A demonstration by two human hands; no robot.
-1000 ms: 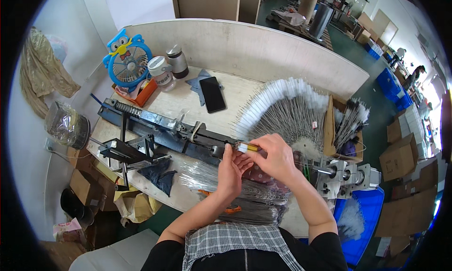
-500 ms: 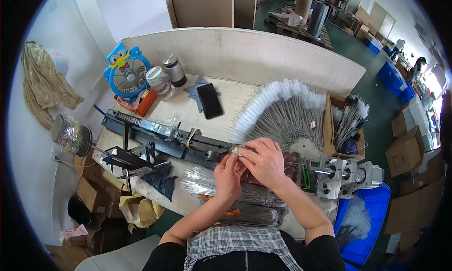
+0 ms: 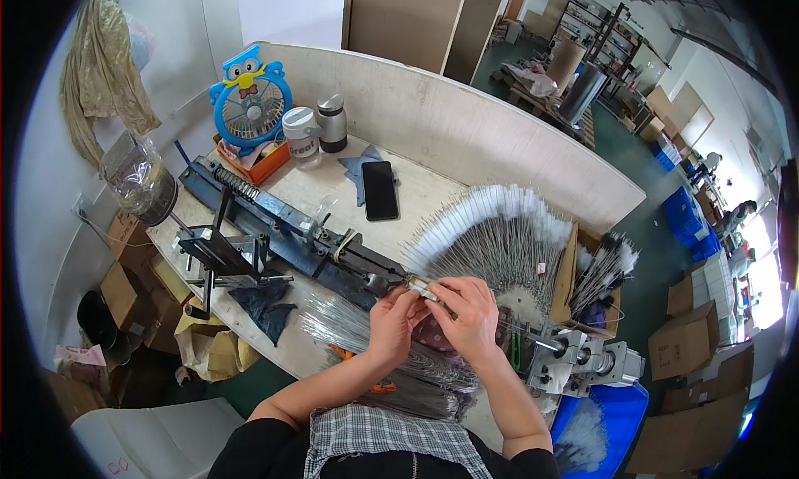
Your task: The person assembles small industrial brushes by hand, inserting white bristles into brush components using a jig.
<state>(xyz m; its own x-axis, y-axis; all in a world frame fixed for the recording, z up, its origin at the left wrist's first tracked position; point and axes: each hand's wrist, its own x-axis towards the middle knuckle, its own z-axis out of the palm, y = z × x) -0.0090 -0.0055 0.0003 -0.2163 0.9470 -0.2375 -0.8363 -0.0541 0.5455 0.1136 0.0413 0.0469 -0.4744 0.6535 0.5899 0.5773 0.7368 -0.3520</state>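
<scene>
My left hand (image 3: 391, 325) is closed, its thumb and fingertips pinched together at the right end of a long black metal jig (image 3: 333, 250). Beside it my right hand (image 3: 468, 317) is closed too, fingertips at a small pale metal piece (image 3: 422, 287) on the jig's end. Whatever else the fingers hold is too small to make out. Behind the hands, wire brushes with white bristle tips (image 3: 491, 208) lie spread in a fan. Bundles of thin metal wires (image 3: 337, 321) lie below and left of my hands.
At right stands a motor-driven spindle (image 3: 583, 358). Beyond it are a cardboard box of brushes (image 3: 566, 271) and a blue bin (image 3: 620, 416). A phone (image 3: 380, 190), two bottles (image 3: 301, 138) and a blue fan (image 3: 250, 104) stand at the back left. A dark cloth (image 3: 262, 312) hangs over the front edge.
The whole view has turned and shifted, so the bench looks tilted. Both hands stay together at the jig's right end, with the pale metal piece now showing more plainly between them.
</scene>
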